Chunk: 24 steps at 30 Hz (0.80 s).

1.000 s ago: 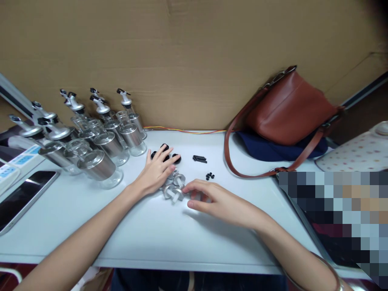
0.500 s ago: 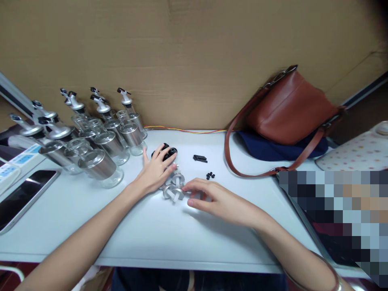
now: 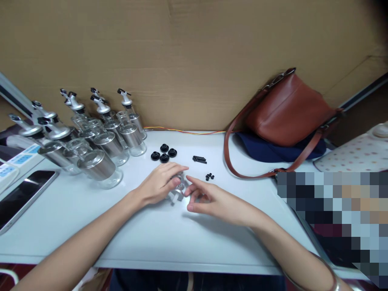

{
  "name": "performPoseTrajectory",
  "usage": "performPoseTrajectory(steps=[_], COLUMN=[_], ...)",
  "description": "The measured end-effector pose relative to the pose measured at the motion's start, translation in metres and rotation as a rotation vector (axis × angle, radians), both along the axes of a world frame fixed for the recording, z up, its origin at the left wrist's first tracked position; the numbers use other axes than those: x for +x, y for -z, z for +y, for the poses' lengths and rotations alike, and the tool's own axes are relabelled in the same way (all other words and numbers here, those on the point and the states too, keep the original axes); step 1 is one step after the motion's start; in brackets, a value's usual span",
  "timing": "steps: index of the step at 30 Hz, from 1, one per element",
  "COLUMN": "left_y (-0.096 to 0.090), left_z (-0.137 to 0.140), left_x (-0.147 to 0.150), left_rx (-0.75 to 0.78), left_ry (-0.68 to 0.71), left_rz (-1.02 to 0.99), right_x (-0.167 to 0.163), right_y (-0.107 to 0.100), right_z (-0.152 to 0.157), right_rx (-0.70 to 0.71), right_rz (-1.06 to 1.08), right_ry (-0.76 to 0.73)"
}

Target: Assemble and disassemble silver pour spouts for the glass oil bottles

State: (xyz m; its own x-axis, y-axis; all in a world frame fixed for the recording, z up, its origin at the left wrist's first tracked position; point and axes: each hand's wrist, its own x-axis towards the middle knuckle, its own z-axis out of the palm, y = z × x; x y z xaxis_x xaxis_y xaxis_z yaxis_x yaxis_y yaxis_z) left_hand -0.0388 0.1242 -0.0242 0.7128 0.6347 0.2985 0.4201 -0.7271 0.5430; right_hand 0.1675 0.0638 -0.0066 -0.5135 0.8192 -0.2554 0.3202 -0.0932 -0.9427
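My left hand [image 3: 162,182] lies over a small group of silver pourer tops [image 3: 176,195], fingers stretched to the right and partly covering them. My right hand [image 3: 209,198] hovers just right of the same tops, fingers curved and apart, with nothing seen between them. Behind my left hand sit several black ribbed stoppers [image 3: 164,157] in a tight cluster. Thin black lever pieces [image 3: 200,159] lie to the right of these. Several tiny black caps [image 3: 209,177] are beyond my right hand.
Glass bottles [image 3: 98,165] with steel bands crowd the left side, some topped with pourers. A phone [image 3: 26,198] and a power strip [image 3: 18,161] lie at far left. At right a brown handbag [image 3: 291,113] rests on dark blue cloth [image 3: 251,147]. Cardboard [image 3: 188,64] walls the back.
My left hand has drawn back from the black stoppers toward me and now covers part of the silver tops. My right hand stays nearly in place, its fingers a little changed.
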Motion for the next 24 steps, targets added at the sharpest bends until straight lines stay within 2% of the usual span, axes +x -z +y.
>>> performPoseTrajectory(steps=[3,9,14,18,21,24], left_y=[0.0,-0.003,-0.001,-0.007,-0.021,-0.037], left_z=[-0.001,-0.003,-0.003,0.0,0.003,0.004], left_x=[0.004,0.006,0.004,-0.002,-0.014,-0.034], left_rx=[0.056,0.11,0.175,0.354,0.567,0.745], left_ry=[0.069,0.041,-0.006,-0.022,-0.185,-0.499], left_rz=[0.036,0.08,0.098,0.059,-0.024,-0.177], right_x=[-0.001,-0.002,0.0,0.001,0.001,0.003], right_y=[-0.002,-0.007,-0.009,-0.014,-0.018,-0.02], right_z=[0.0,0.001,0.001,0.002,0.004,0.006], right_rx=[-0.086,-0.153,-0.131,-0.089,0.046,0.174], right_rz=[0.127,0.216,0.214,0.264,0.33,0.357], right_ry=[-0.046,-0.054,0.02,0.085,0.255,0.407])
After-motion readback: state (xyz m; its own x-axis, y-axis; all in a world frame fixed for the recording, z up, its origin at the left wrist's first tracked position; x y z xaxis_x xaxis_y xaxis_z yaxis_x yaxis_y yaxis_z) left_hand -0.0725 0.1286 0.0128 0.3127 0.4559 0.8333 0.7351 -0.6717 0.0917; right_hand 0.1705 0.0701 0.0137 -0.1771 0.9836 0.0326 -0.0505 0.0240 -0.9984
